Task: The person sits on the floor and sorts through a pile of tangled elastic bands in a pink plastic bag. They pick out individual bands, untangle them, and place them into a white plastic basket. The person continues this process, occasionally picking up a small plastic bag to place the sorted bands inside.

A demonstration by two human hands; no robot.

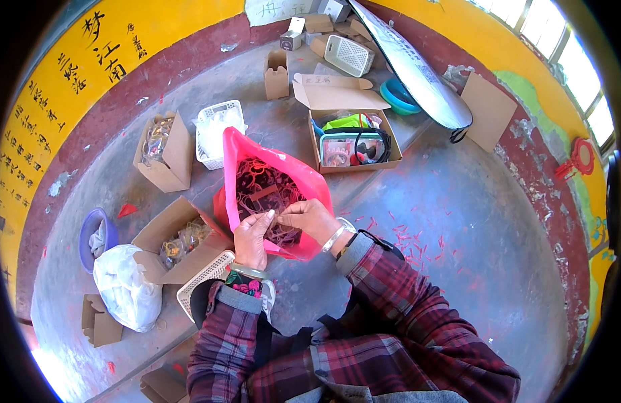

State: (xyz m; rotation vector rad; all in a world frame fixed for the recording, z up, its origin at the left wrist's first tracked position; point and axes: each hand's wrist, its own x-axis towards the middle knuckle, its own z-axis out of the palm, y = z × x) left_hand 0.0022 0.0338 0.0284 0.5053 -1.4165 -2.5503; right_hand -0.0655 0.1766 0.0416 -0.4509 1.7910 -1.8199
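A bright pink bag (322, 181) stands wide at its mouth in front of me. Tangled thin reddish loops and strands (260, 185) lie inside it. Over the bag's near edge, my left hand (251, 240) is closed with thumb and finger pinched together. Close beside it, my right hand (313, 219) also pinches, its fingertips almost meeting the left ones. Whatever small piece the fingertips grip is too small to make out. Each wrist wears a silver-coloured bangle.
Cardboard boxes of small packed goods (176, 161) (156, 232) stand to the left, near a white plastic bag (126, 285) and a purple basin (111, 232). Beyond are a white basket (238, 111) and an open carton (394, 163). Red scraps (418, 250) litter the floor at right.
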